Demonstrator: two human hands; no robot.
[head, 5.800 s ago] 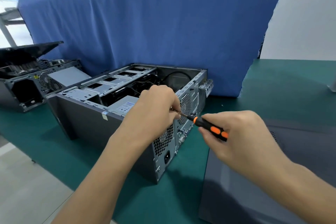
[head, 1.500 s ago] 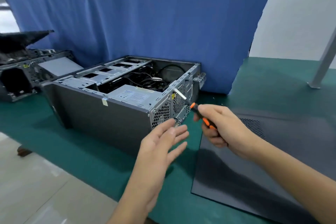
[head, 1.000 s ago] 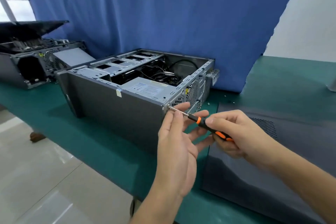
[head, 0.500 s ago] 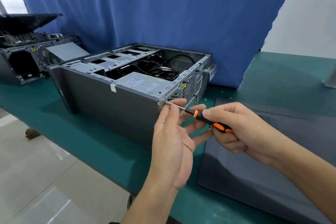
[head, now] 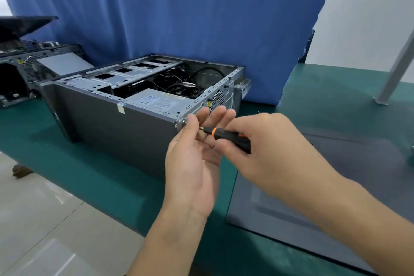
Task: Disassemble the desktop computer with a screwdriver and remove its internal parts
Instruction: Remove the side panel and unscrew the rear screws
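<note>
The open grey desktop case (head: 116,132) lies on its side on the green table (head: 89,175), with the silver power supply (head: 156,102) and black cables showing inside. My right hand (head: 268,154) grips the black-and-orange handle of the screwdriver (head: 230,136). Its shaft points left at a screw on the case's near rear corner (head: 183,122). My left hand (head: 197,163) is raised at that corner, thumb and forefinger pinching the shaft near the tip, the other fingers straight. The tip itself is hidden behind my thumb.
The removed dark side panel (head: 257,208) lies flat on the table right of the case, under my right arm. A second opened computer (head: 26,69) stands at the far left. A blue curtain (head: 179,18) hangs behind, and a slanted metal leg (head: 396,69) stands at the right.
My left hand rose from open beside the case to the screwdriver shaft. The screwdriver tip moved from the rear grille to the screw at the near top corner and stays there.
</note>
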